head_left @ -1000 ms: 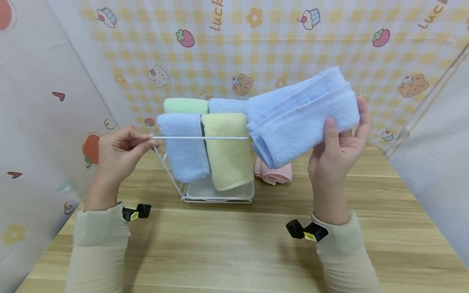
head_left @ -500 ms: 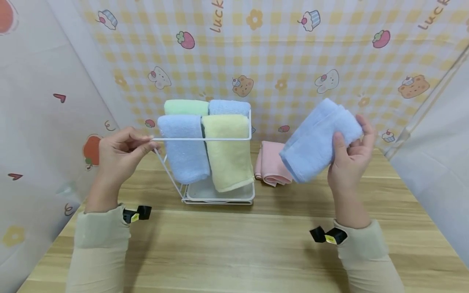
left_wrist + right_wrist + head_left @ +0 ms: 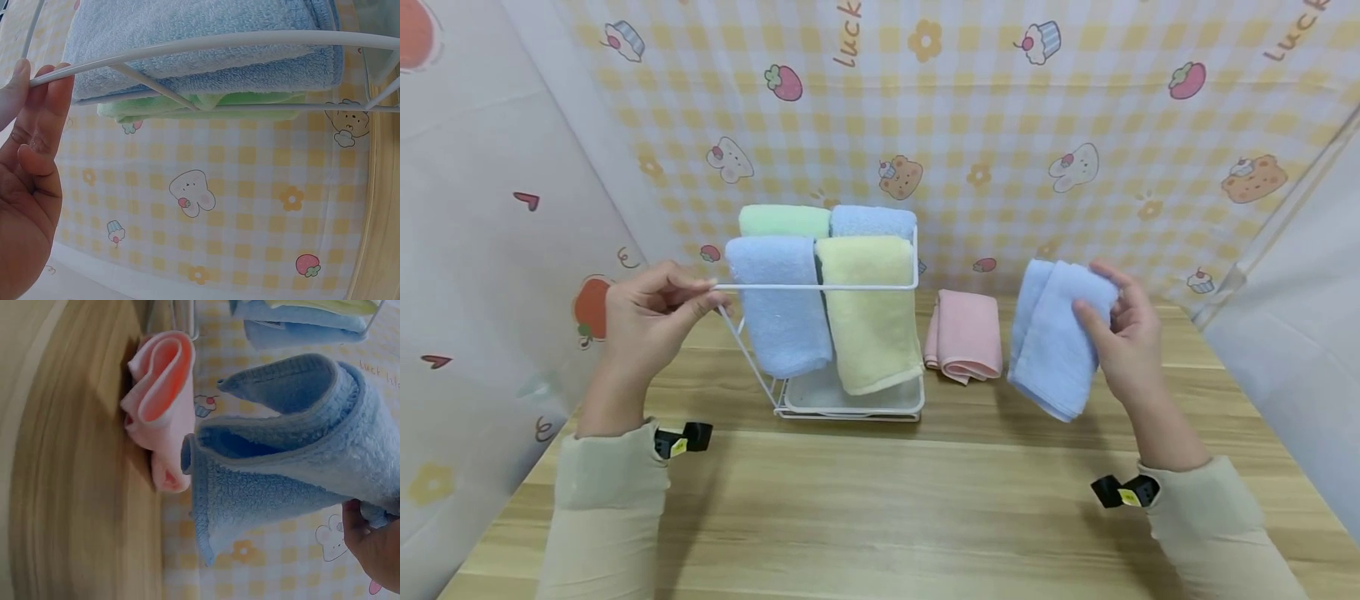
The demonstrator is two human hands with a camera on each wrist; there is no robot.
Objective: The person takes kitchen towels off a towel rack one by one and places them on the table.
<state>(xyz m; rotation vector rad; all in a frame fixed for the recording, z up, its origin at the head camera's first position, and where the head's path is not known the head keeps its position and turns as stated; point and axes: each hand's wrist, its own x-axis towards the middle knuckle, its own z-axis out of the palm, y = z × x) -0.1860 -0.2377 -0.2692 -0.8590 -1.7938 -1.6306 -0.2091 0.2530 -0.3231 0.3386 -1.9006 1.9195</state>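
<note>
My left hand (image 3: pixel 651 321) pinches the upper left corner of a white wire rack (image 3: pixel 748 350) between thumb and fingers. Draped in the rack are a blue towel (image 3: pixel 781 312) and a yellow towel (image 3: pixel 872 321) in front, with a green towel (image 3: pixel 785 220) and another blue towel (image 3: pixel 872 222) behind them. Off to the right, my right hand (image 3: pixel 1127 342) holds a folded blue towel (image 3: pixel 1060 342), thumb on its near face; its folded layers (image 3: pixel 269 425) hang down in the right wrist view. A folded pink towel (image 3: pixel 970 333) lies on the table between rack and held towel.
At the rack's base sits a shallow white tray (image 3: pixel 820 402). The wooden table (image 3: pixel 865 508) runs forward of it. Behind stands a yellow-checked backdrop (image 3: pixel 970 108), with a pale side wall (image 3: pixel 497 250) at the left.
My right hand has carried the blue towel from beside the rack's upper right, moving right and down; the towel now hangs more upright, uncovering the pink towel. My left hand stays on the rack.
</note>
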